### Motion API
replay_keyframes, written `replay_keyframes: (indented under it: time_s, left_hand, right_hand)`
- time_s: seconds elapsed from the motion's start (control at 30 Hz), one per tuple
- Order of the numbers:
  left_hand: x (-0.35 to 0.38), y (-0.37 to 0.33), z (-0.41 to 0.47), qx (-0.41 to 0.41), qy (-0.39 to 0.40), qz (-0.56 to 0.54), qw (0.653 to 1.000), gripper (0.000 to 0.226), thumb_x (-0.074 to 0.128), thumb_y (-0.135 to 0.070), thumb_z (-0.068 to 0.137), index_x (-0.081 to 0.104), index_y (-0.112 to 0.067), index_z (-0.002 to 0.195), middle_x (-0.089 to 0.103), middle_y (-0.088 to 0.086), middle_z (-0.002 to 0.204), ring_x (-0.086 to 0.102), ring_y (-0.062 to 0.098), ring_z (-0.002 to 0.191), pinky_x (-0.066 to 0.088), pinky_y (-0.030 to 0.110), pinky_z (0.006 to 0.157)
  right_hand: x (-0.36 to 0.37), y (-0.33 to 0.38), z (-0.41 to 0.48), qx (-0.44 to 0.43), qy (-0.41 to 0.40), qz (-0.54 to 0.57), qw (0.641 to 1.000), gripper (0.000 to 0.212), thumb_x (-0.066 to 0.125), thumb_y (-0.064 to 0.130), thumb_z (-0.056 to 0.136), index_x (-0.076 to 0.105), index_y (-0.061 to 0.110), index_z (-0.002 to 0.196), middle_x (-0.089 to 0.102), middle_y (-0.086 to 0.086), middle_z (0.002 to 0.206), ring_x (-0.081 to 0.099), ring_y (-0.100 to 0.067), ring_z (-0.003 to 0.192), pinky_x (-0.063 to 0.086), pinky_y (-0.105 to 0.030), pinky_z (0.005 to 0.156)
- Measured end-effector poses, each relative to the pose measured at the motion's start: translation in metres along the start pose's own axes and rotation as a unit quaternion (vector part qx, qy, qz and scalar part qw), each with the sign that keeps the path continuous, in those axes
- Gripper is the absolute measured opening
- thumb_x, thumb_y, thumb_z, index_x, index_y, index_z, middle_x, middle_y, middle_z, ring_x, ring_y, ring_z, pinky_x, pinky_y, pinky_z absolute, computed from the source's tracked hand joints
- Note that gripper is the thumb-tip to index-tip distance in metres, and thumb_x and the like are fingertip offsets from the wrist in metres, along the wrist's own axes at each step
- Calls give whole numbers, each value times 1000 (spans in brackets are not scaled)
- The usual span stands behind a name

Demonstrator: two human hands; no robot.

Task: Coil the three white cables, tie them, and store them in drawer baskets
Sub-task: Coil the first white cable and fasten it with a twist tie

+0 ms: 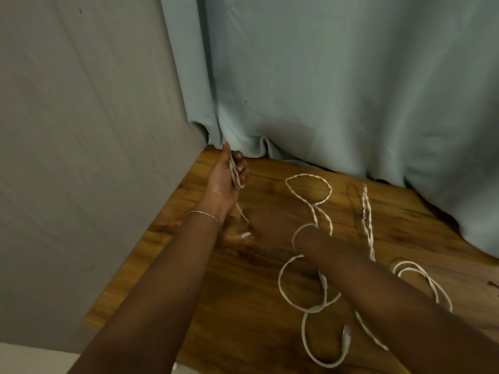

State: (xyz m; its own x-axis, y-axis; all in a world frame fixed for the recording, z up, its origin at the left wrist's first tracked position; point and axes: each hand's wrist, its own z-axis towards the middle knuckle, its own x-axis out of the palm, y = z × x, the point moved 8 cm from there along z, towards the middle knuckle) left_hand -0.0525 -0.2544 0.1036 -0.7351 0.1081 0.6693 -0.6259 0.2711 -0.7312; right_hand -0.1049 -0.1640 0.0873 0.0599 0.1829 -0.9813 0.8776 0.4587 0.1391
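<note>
Left hand (225, 184) gripping small coil of white cable (235, 172), fingers curling round it, hovering over bench (229, 306) far-left corner, close to grey wall (81, 130) and curtain (337, 90) hem. Strand trailing down toward right hand (259, 230), blurring mid-bench; its grip not discernible. Cable loop (295, 234) circling right wrist. Loose cables (280, 282) sprawling across bench centre and right, nearing front edge; bare wood showing between forearms.

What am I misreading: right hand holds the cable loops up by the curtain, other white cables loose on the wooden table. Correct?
Wrong hand. Head view: the left hand holds the cable loops up by the curtain; other white cables lie loose on the wooden table.
</note>
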Motion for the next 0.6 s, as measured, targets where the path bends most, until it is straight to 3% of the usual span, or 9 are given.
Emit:
replay_keyframes:
  time_s: [0.13,0.23,0.3,0.4,0.5,0.6]
  left_hand:
    - [-22,0,0,17,-66,94,993,40,39,-49,97,45,-15,78,43,-3,62,40,6,42,34,18,39]
    - [-27,8,-5,-12,-70,230,971,46,37,-55,96,49,-14,78,46,1,60,43,8,40,33,16,39]
    - [-27,11,-8,-31,-59,303,951,49,38,-58,94,52,-13,82,52,0,59,48,9,43,36,17,39]
    - [-20,16,-13,-51,-6,316,948,53,32,-58,95,48,-16,67,47,-6,46,43,6,39,34,22,46]
    - [-7,22,-22,-82,47,290,952,57,24,-65,93,53,-21,71,51,-2,59,39,9,44,29,22,43]
    - [9,27,-32,-87,79,298,947,67,20,-67,90,56,-13,71,50,5,63,38,11,42,29,18,37]
  right_hand:
    - [-19,5,2,-2,-5,84,996,25,43,26,99,60,8,104,64,-13,104,60,-27,94,36,-24,63]
    - [-42,0,5,-16,-43,157,987,24,47,28,98,65,12,93,67,-7,97,61,-22,87,48,-36,75]
    - [-53,-9,9,-14,-65,189,980,20,52,30,96,65,16,90,67,-2,97,61,-18,85,49,-36,76]
    - [-78,-28,11,6,-134,235,963,15,59,23,91,68,12,94,69,-1,92,63,-13,82,47,-30,71]
    - [-94,-54,12,57,-176,287,940,17,65,24,88,69,8,92,67,-1,81,61,-9,73,47,-26,67]
    - [-102,-70,13,77,-200,369,904,22,73,27,83,70,6,87,65,-2,75,57,-2,65,44,-15,62]
